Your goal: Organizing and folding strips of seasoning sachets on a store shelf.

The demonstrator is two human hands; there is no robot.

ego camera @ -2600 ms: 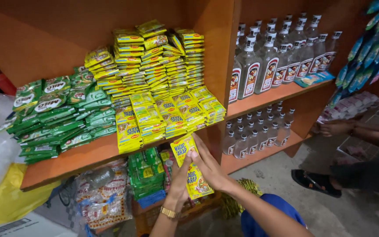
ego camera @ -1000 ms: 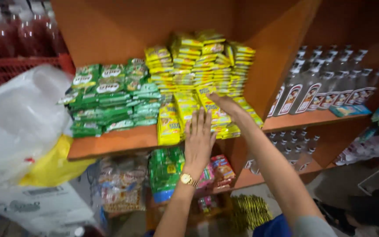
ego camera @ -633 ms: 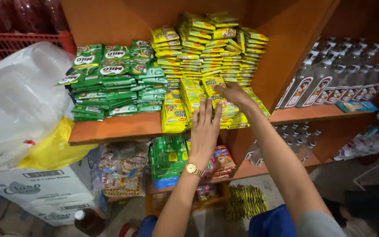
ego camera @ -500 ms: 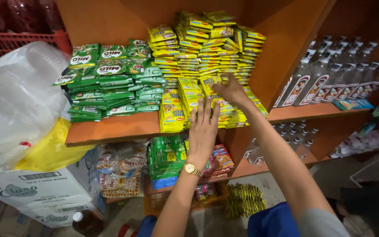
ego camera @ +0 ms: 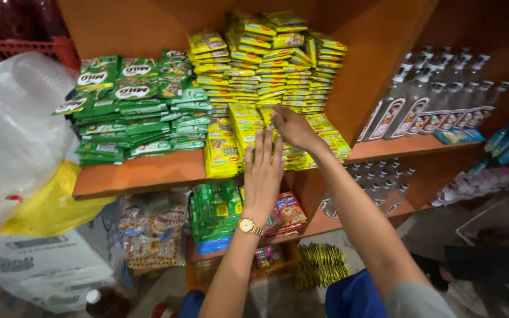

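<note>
Yellow sachet stacks [ego camera: 248, 126] on orange shelf [ego camera: 142, 174]: left hand [ego camera: 263, 174] open-fingered against them, right hand [ego camera: 293, 126] flat on top, grasping nothing.

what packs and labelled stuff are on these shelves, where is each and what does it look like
Yellow packets: flat, stacked centre shelf, under the right hand and by the left hand.
Green packets: flat, piled left of them.
Clear bottles: tall, red and white labels, right shelf.
Green packs: lower shelf.
White box: bottom left.
</note>
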